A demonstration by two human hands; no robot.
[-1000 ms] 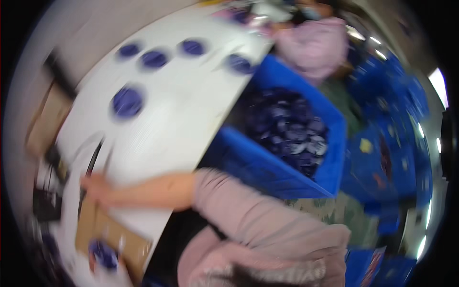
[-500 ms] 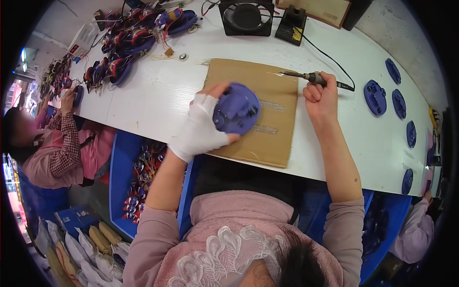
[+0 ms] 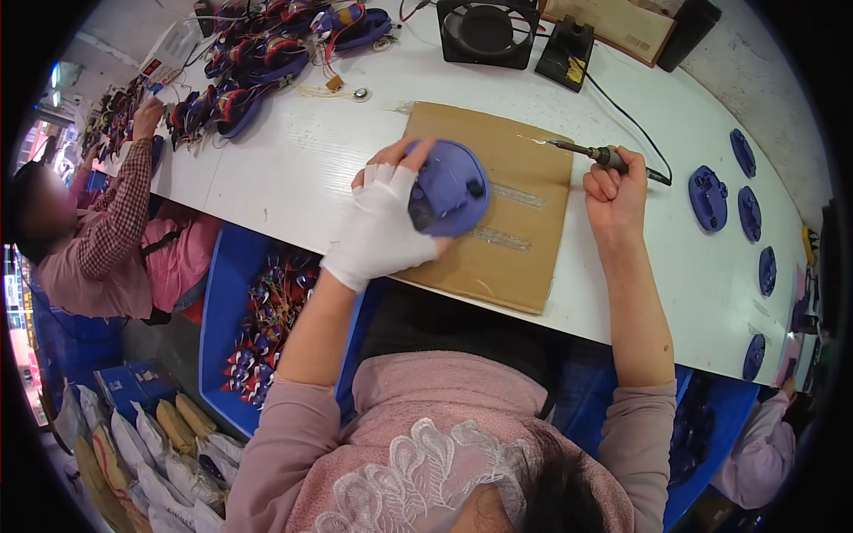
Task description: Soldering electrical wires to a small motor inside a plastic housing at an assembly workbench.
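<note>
My left hand [image 3: 386, 209], in a white fingerless glove, grips a purple oval plastic shell [image 3: 451, 186] by its left edge. Black parts sit inside the shell, which is over the left side of a cardboard sheet [image 3: 524, 275]. My bare right hand [image 3: 617, 191] is wrapped round the dark handle of a soldering iron [image 3: 606, 158]. The iron's tip points left, above the cardboard's upper right part and apart from the shell. Two clear tape strips [image 3: 506, 238] show on the cardboard, right of the shell.
Several purple shells [image 3: 708, 199] lie along the right side of the white table [image 3: 311, 191]. Behind stand a black fan [image 3: 488, 35] and a soldering iron stand [image 3: 565, 51]. Wired assemblies [image 3: 267, 67] crowd the far left. A co-worker [image 3: 84, 240] sits left, beside a blue bin [image 3: 218, 355].
Relative to the cardboard, the shell in my left hand has shifted slightly up and left and looks turned. The whole view has shifted a little. My right hand keeps hold of the iron.
</note>
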